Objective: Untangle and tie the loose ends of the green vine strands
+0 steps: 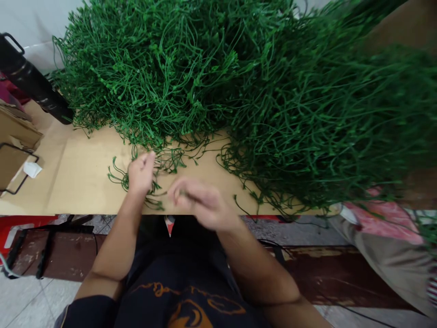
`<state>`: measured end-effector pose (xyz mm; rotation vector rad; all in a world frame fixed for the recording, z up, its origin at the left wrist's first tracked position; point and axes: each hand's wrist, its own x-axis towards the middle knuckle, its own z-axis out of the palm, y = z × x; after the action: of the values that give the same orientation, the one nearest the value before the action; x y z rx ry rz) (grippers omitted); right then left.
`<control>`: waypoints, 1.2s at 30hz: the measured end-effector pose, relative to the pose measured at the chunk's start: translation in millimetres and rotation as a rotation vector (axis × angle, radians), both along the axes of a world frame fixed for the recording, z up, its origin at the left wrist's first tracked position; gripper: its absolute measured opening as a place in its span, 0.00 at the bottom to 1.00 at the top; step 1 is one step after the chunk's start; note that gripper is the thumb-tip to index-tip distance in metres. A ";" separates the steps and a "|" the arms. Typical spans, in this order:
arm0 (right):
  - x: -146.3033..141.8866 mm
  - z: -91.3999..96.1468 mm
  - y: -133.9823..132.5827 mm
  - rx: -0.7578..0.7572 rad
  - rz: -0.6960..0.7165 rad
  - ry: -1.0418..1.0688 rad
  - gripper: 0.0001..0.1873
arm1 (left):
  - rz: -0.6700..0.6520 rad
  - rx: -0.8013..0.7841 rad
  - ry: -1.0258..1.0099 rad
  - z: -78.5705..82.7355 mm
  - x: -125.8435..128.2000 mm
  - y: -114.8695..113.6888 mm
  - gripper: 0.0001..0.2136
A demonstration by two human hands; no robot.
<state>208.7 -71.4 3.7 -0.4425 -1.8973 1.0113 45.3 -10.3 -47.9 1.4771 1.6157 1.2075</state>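
My left hand (141,173) is closed in a fist, thumb up, just above the cardboard-covered table. Around it fan several thin green artificial stems (118,176) with small forked tips, sticking out on both sides of the fist; the gripped part is hidden by the fingers. My right hand (200,200), smeared by motion, is curled near the table's front edge, with a dark green strand showing between thumb and fingers. Beyond both hands rises a large heap of the same green stems (164,82), with loose strands trailing toward me.
At the left stand a black bottle (37,82) and a cardboard box (17,130), with a black wire frame (25,182) close by. Another person's arm (406,27) reaches in at the right, over more stems. A dark red bench (68,255) lies below the table (88,182).
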 end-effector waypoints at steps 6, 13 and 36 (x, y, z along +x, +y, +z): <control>13.1 33.6 -11.0 -0.074 0.069 -0.057 0.09 | -0.084 0.059 -0.166 10.6 -12.0 -3.0 0.24; 13.5 -5.7 27.4 -0.454 -0.414 0.110 0.12 | -0.364 0.037 -0.247 14.3 -6.1 -17.3 0.24; 10.3 31.8 -13.3 0.214 0.025 -0.269 0.09 | 0.098 0.127 -0.213 6.0 -21.0 5.1 0.23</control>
<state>219.0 -84.7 35.6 -0.4473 -2.2290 0.7826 24.3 -5.2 -41.9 1.3062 1.5055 1.4934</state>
